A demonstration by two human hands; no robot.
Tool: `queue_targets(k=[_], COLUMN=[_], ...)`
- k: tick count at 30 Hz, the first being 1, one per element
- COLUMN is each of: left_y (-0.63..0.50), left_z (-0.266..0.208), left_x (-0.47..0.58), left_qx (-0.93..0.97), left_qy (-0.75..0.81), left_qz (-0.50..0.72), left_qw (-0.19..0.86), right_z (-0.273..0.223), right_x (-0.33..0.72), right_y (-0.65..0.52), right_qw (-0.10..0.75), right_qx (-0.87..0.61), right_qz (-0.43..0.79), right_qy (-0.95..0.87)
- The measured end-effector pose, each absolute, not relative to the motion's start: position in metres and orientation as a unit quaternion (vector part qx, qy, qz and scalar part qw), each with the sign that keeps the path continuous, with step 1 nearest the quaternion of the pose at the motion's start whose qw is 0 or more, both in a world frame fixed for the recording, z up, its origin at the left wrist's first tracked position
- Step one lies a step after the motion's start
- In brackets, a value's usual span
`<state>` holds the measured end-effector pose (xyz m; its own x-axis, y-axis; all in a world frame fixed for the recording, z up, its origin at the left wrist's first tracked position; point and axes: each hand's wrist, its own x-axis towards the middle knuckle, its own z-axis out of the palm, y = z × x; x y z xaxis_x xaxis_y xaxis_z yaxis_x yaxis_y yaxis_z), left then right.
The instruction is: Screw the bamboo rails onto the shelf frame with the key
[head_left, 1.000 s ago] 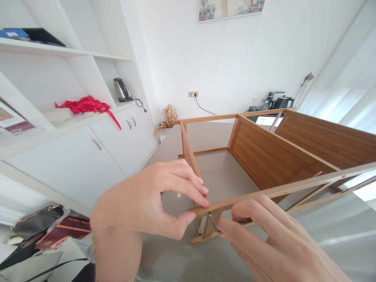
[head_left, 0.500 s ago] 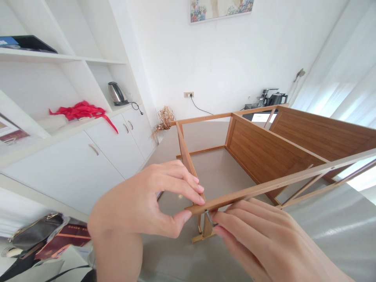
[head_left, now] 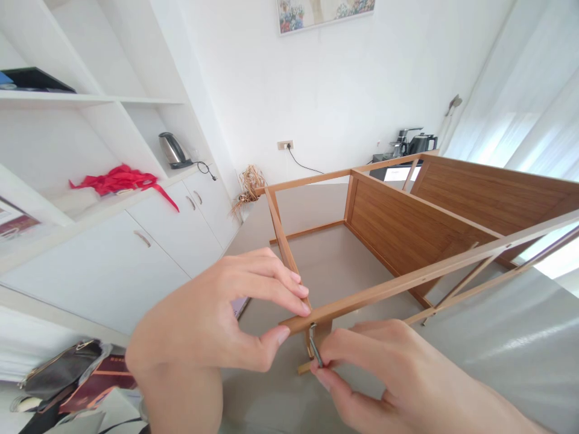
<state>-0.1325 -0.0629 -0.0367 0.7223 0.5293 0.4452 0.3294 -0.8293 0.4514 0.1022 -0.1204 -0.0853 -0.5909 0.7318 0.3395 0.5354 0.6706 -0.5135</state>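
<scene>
The bent metal key is at the near rail of the wooden frame, close to the rail's left end, and it slants downward. The right hand is nearly closed, with thumb and forefinger pinching the key's lower part. The left hand is half open, its fingertips and thumb holding the rail's end. Farther away, dry stalks stand behind the frame, and a kettle is on the left shelf, near a red cloth.
</scene>
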Motion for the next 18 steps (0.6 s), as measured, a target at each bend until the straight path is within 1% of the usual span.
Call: queue_targets(k=[5, 10, 13, 18], left_y=[-0.064, -0.065, -0.065, -0.064], left_z=[-0.038, -0.037, -0.038, -0.038], left_x=[-0.134, -0.133, -0.134, -0.136], left_qx=[0.909, 0.907, 0.905, 0.908], left_qy=[0.24, 0.237, 0.239, 0.236], left_qz=[0.291, 0.297, 0.298, 0.292], left_qw=[0.176, 0.184, 0.185, 0.187], right_z=[-0.08, -0.078, -0.077, -0.075], right_x=[0.112, 0.118, 0.118, 0.12], right_y=[-0.119, -0.121, -0.121, -0.118], right_qw=[0.271, 0.298, 0.292, 0.292], right_qx=[-0.307, -0.327, -0.344, -0.323], right_qz=[0.066, -0.009, -0.019, -0.004], right_qy=[-0.91, -0.897, -0.892, -0.9])
